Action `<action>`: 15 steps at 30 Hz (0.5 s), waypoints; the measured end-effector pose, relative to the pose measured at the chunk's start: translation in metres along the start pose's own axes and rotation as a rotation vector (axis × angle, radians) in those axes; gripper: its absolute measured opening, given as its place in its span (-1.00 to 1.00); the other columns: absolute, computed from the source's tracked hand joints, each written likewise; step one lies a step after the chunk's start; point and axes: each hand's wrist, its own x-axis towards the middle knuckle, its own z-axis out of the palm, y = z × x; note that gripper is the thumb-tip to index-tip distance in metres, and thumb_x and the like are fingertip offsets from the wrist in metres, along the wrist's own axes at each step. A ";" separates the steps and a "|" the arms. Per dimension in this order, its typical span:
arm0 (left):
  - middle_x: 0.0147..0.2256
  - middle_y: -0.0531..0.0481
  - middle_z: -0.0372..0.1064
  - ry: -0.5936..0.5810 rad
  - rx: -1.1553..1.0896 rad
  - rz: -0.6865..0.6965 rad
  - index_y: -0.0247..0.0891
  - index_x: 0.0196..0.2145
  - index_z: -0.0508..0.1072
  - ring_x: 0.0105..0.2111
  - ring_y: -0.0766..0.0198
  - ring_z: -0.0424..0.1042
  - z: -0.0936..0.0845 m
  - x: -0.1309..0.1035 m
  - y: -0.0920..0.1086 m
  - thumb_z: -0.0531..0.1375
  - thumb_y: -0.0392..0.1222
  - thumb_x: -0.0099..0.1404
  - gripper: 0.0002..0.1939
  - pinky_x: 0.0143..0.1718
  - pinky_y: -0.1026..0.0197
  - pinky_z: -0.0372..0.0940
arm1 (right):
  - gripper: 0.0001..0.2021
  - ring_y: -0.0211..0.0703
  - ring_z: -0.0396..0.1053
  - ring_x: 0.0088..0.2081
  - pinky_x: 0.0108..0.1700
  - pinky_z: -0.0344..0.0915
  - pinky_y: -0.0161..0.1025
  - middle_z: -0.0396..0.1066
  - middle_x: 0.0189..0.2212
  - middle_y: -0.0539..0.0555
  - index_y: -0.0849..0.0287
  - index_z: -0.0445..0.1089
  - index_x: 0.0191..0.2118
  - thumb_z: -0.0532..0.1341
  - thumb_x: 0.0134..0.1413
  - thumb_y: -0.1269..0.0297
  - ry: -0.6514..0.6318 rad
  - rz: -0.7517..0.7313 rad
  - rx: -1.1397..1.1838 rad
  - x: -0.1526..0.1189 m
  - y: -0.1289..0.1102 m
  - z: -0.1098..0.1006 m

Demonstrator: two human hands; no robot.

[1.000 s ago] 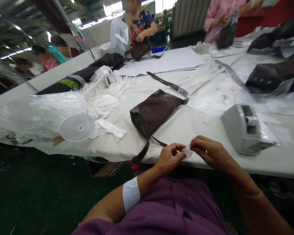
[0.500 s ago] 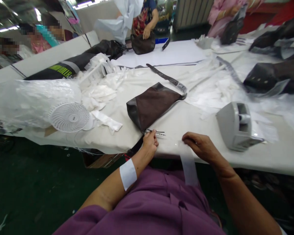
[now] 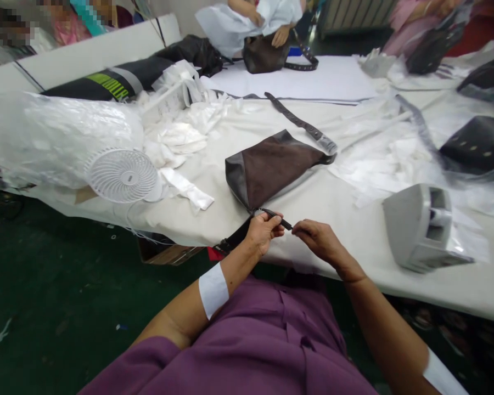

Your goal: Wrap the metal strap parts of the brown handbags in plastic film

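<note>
A dark brown bag [image 3: 275,167] with black ends lies on the white-covered table [image 3: 189,222]. At its near corner my left hand [image 3: 265,231] pinches a thin black strip [image 3: 285,223] that sticks out to the right. My right hand [image 3: 316,237] is closed at the free end of that strip, fingertips together. A dark strap with holes [image 3: 298,122] runs from the bag's right end toward the back, partly wrapped in clear film. Another black strap [image 3: 235,237] hangs over the table edge beside my left wrist.
A white fan [image 3: 125,176] and clear plastic wrap [image 3: 66,129] lie at left. A grey tape dispenser [image 3: 422,227] stands at right. Across the table, a person's hands touch another bag [image 3: 265,53]. More wrapped bags lie at right.
My right hand has moved in to the strip beside my left hand; the clear piece that hung from it no longer shows there. The view has shifted. Across the table, the person's bag now shows its strap.
</note>
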 end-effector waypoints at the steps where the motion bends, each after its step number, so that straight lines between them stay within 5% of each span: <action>1: -0.58 0.05 0.32 0.004 0.021 0.020 -0.38 -0.36 0.41 -0.60 0.41 0.32 -0.003 0.002 -0.001 0.24 -0.32 0.12 -0.89 -0.53 0.33 0.29 | -0.83 -0.18 0.40 -0.34 -0.26 0.25 -0.28 0.46 -0.39 0.05 0.16 0.42 -0.32 0.08 0.16 0.33 -0.007 0.012 0.001 0.003 -0.002 0.002; 15: -0.59 0.06 0.32 0.035 0.136 0.125 -0.37 -0.38 0.42 -0.63 0.42 0.30 -0.025 0.007 0.000 0.22 -0.31 0.10 -0.91 -0.57 0.34 0.25 | -0.85 -0.21 0.36 -0.43 -0.34 0.19 -0.31 0.44 -0.47 0.02 0.16 0.40 -0.36 0.09 0.11 0.34 -0.100 0.016 -0.051 0.026 -0.018 0.006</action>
